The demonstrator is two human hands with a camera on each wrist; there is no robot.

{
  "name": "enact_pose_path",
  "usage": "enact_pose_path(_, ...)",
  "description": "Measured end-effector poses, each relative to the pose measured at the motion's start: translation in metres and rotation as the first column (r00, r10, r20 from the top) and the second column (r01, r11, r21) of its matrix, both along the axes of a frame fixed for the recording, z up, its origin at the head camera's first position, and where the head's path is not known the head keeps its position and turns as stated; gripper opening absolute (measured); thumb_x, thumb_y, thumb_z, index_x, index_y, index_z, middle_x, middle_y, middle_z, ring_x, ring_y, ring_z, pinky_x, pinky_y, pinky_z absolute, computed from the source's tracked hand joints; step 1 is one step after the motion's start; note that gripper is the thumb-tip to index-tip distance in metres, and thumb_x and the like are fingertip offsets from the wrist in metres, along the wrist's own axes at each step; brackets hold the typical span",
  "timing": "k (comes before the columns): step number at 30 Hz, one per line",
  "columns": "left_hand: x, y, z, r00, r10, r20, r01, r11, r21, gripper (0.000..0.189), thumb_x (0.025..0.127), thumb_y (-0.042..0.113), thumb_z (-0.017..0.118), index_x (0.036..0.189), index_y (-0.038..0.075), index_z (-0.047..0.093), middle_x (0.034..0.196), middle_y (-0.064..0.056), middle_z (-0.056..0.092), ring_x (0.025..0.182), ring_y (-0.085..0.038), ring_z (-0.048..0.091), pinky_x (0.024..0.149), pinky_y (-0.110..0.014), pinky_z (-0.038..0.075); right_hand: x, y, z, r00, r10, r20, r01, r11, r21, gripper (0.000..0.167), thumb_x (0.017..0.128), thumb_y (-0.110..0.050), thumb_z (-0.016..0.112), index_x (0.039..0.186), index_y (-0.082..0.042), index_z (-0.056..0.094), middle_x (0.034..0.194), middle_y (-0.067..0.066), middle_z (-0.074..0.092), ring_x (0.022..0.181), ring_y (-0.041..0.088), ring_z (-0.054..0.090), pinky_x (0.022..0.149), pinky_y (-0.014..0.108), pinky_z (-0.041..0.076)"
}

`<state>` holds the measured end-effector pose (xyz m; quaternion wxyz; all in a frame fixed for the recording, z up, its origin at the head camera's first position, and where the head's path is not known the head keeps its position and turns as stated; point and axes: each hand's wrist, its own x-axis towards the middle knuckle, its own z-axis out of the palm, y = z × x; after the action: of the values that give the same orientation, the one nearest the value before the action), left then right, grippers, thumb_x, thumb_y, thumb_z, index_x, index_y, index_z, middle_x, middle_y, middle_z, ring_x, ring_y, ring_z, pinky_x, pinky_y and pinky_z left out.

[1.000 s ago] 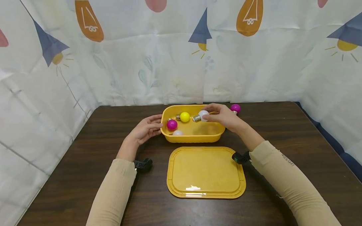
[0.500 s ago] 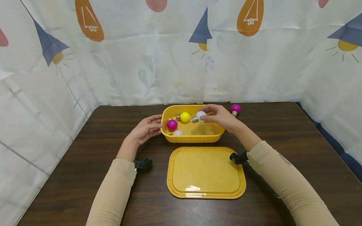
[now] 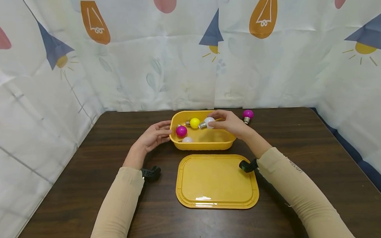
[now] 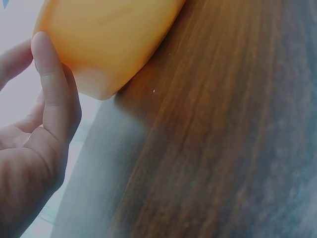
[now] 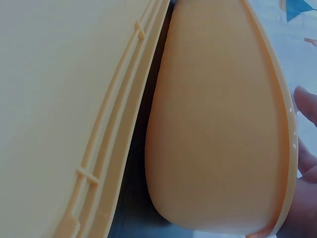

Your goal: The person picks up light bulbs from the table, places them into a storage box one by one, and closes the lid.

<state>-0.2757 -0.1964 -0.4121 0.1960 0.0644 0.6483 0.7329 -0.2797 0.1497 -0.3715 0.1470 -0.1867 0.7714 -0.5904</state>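
Observation:
My right hand [image 3: 230,124] pinches a white light bulb [image 3: 208,121] over the inside of a yellow box [image 3: 207,145]. The bulb's silver screw base points left. Inside the box lie a yellow bulb [image 3: 195,123], a magenta bulb [image 3: 181,131] and another white bulb [image 3: 187,139], partly hidden by the front wall. At the box's left end my left hand [image 3: 153,136] rests its fairly straight fingers against the wall near the rim, also seen on the yellow wall [image 4: 114,44] in the left wrist view. The right wrist view hides the held bulb behind the box.
A second magenta bulb [image 3: 248,114] lies on the dark wooden table [image 3: 305,146], behind and right of the box. In front of the box lies a flat yellow lid or tray [image 3: 216,181], beneath my right wrist strap. A printed white curtain [image 3: 185,70] hangs behind the table.
My right hand has moved a little left with the white bulb, bringing it close to the yellow bulb. The left hand and the box stay in place.

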Motion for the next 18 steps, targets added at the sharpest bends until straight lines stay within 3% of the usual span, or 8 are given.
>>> enact_pose_path(18,-0.0007,0.0003,0.0007,1.000,-0.001,-0.005,0.001,1.000,-0.014,0.058,0.105,0.005,0.057,0.158,0.002,0.032,0.147,-0.022,0.048,0.095,-0.016,0.070,0.085,-0.027,0.058,-0.0043,-0.0088,-0.0049,1.000,-0.014,-0.001,0.014,1.000,-0.002,0.042,0.098,-0.018,0.073,0.135,-0.003,0.060,0.134,0.016,0.057,0.120,0.033,0.056,0.105,0.049,0.049)
